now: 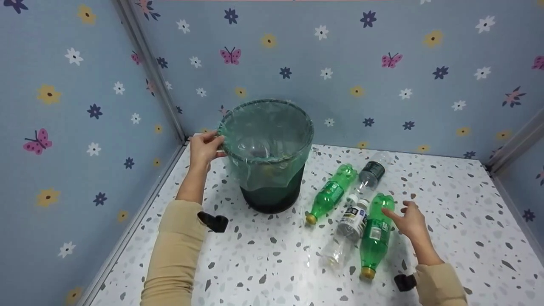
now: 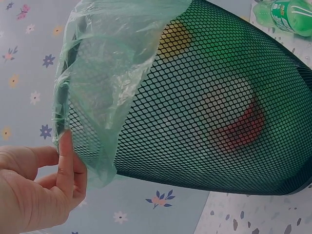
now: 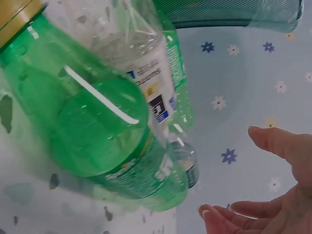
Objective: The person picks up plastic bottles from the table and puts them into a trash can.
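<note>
The bin, lined with a green bag, stands on the far left part of the table, its rim pinched between your left hand's fingers. Your right hand, fingers spread apart, hovers just beside the right-hand green bottle; two clear bottles and another green one lie to its left.
</note>
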Tool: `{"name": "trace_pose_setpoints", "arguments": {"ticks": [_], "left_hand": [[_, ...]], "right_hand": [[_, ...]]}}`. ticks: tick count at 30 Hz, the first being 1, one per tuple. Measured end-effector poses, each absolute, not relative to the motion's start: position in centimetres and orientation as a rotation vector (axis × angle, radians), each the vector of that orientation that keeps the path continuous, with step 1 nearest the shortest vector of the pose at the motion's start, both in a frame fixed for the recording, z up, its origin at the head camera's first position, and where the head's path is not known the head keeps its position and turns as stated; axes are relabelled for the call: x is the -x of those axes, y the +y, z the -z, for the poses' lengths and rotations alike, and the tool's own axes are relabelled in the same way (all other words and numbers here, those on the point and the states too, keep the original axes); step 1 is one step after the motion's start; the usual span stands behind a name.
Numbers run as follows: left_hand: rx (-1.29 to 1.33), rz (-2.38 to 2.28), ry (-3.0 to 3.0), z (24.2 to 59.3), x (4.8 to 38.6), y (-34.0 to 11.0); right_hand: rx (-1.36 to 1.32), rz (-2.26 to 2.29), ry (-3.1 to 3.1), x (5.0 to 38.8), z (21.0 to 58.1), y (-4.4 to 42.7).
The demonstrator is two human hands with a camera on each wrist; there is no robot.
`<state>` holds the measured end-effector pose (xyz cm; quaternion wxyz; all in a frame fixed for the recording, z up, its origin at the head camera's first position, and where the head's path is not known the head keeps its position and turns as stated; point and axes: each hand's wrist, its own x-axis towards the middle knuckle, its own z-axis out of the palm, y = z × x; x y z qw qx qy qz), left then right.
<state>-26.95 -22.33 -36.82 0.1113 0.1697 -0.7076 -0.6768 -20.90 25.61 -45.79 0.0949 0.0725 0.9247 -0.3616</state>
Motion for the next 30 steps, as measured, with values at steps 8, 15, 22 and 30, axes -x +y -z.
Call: {"name": "trace_pose_setpoints", "arguments": {"ticks": [8, 15, 22, 30], "left_hand": [[-0.503, 1.999, -2.091, 33.1, 23.7, -20.5], [-0.432, 2.074, -2.007, 41.0, 30.6, -25.0], [-0.353, 2.065, -1.957, 51.5, 39.1, -30.4], [-0.465, 1.98, -2.079, 36.2, 26.2, -22.1]], "right_hand": [[-0.339, 1.09, 2.537, 21.4, 48.1, 26.8], [-0.401, 1.163, 2.405, 21.6, 49.9, 27.5], [-0.436, 1.254, 2.297, 21.6, 51.0, 27.7], [-0.395, 1.387, 2.194, 21.5, 51.6, 27.7]]}}
